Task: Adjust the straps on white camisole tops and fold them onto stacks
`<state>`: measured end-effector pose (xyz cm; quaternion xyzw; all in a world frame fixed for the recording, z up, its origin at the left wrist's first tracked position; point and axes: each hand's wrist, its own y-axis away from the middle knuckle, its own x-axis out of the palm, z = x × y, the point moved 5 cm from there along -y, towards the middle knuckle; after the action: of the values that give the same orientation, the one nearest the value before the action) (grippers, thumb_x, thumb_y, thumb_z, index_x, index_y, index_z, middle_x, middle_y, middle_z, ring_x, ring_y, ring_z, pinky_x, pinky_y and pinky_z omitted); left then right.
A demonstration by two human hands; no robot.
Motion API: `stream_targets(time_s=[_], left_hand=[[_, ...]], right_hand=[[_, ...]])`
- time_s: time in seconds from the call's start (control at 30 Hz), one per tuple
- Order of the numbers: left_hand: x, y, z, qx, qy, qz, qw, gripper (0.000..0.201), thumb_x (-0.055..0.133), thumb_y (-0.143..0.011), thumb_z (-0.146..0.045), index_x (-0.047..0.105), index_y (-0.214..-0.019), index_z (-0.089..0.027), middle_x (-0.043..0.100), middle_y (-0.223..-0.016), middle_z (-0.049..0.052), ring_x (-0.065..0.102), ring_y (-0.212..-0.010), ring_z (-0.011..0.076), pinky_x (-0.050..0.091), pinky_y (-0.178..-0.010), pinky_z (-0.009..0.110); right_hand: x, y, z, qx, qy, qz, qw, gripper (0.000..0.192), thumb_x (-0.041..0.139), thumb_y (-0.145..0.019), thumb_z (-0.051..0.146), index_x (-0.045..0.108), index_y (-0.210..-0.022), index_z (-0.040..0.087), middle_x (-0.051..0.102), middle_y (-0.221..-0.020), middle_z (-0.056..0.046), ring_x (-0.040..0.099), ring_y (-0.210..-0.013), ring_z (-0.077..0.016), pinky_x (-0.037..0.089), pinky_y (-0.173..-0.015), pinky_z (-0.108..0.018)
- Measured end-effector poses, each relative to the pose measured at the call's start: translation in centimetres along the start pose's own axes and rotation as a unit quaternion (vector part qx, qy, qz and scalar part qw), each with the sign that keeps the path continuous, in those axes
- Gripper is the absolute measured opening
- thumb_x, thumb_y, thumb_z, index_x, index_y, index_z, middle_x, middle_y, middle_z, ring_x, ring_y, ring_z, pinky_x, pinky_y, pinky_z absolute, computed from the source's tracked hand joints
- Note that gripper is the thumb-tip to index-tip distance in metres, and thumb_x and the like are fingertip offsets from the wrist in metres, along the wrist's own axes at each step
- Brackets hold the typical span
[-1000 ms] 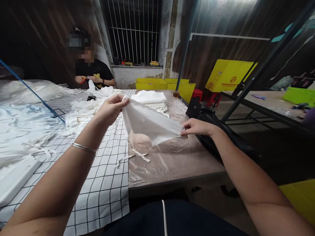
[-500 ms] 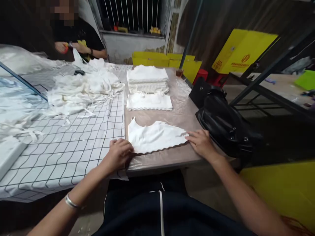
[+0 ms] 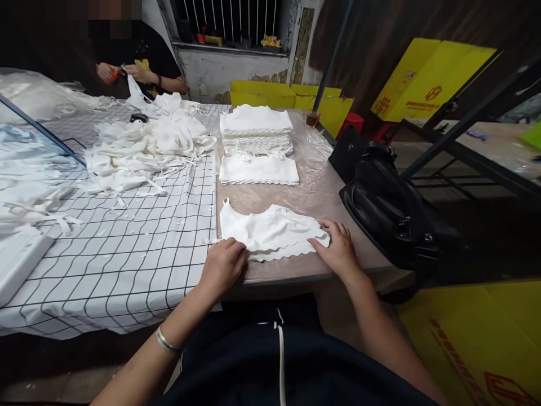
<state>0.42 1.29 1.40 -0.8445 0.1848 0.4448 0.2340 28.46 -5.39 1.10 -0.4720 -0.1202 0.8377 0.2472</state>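
Note:
A white strappy top with a wavy-cut edge lies folded on the plastic-covered table in front of me. My left hand has its fingers closed on the near left corner of the top, where a short strap sticks out to the left. At the right end, my right hand grips the tapered part between thumb and fingers. Two layers of wavy edge show along the near side. Beyond the top stands a stack of folded white garments, with a lower pile before it.
Loose white garments heap on the checked cloth at left. A black bag sits at the table's right edge. Across the table, a person holds orange-handled scissors and white cloth. Yellow boxes stand behind.
My left hand has moved right along the near edge, and a strap now shows beside it. The near edge has spread into two layers. My right hand's thumb and fingers are further apart.

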Motion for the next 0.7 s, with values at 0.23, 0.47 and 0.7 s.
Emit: stream_targets(time_s=[0.23,0.47,0.7], left_hand=[[-2.6,-2.4,0.1,-0.212,0.577,-0.015,0.788,0.013,0.062,-0.085,-0.026,0.060,-0.078,-0.015,0.061,-0.071,0.001,0.056,-0.064,0.0115,0.046,-0.062,0.022],[-5.4,-4.6,-1.7,-0.285,0.766,0.119,0.563,0.019,0.047,-0.089,-0.008,0.066,-0.092,-0.005,0.068,-0.076,0.009,0.066,-0.067,0.0182,0.056,-0.067,0.029],[-6.0,-6.8,-4.3,-0.206,0.739,0.184,0.614,0.015,0.058,-0.089,-0.024,0.061,-0.086,-0.009,0.061,-0.065,0.005,0.061,-0.058,0.0152,0.052,-0.055,0.024]], right_hand=[[4.5,-2.8,8.5,-0.100,0.013,0.103,0.990,0.036,0.063,-0.078,0.021,0.059,-0.115,0.022,0.063,-0.114,-0.010,0.057,-0.105,-0.0288,0.045,-0.092,-0.042],[4.9,-5.9,6.6,0.094,-0.158,0.139,0.973,0.006,0.054,-0.082,0.018,0.059,-0.084,0.020,0.067,-0.086,-0.006,0.062,-0.083,-0.0219,0.049,-0.080,-0.037],[4.7,-4.9,13.4,0.074,-0.504,0.402,0.761,0.055,0.086,-0.064,0.042,0.062,-0.108,0.020,0.068,-0.103,-0.006,0.064,-0.095,-0.0198,0.052,-0.083,-0.032]])
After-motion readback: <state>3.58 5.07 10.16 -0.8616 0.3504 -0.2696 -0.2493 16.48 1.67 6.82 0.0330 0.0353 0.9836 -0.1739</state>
